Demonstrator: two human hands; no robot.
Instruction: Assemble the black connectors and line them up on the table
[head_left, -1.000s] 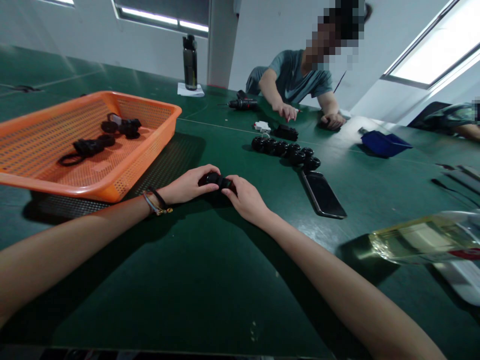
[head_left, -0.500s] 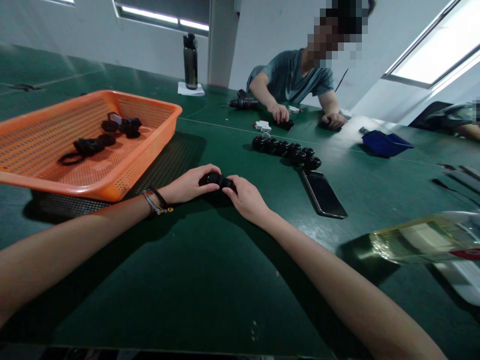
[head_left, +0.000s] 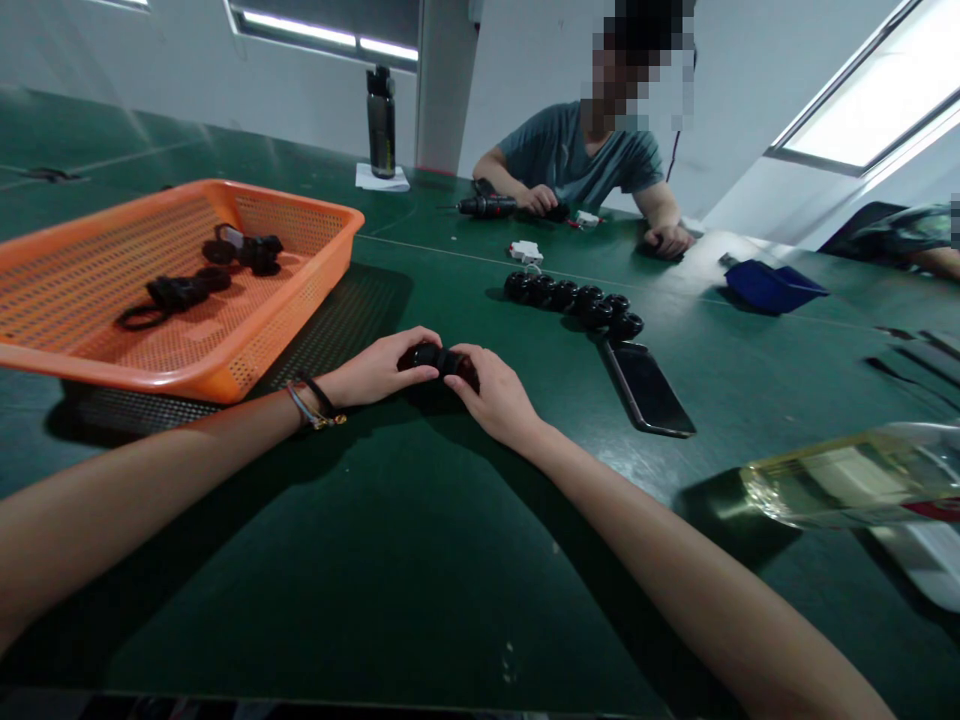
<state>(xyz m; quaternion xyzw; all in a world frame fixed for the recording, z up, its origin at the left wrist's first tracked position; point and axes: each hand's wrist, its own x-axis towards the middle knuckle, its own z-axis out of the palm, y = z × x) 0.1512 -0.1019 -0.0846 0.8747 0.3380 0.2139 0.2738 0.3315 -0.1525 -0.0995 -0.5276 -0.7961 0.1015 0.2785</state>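
Note:
Between my two hands is a small black cylindrical part [head_left: 429,357], held level just over the green table [head_left: 420,560]. My left hand [head_left: 386,366] is closed around its left end, thumb in front and fingers behind. On the right end, my right hand [head_left: 491,392] grips with thumb and fingers; much of the part is hidden by the fingers. Beyond my right hand, several round black parts [head_left: 564,296] stand in a row. A phone [head_left: 649,388] lies screen up at the near end of that row.
An orange basket [head_left: 225,375] with black assemblies [head_left: 180,290] stands at left. A drink bottle [head_left: 847,478] lies at right. Farther back are a blue tray [head_left: 774,288], a white part [head_left: 526,251], a power drill [head_left: 486,206], a dark bottle [head_left: 382,125] and a seated co-worker [head_left: 577,150].
My right hand has shifted slightly around the black part; my left hand stays put. Across the table, the co-worker has leaned left and drawn one hand back with a dark item.

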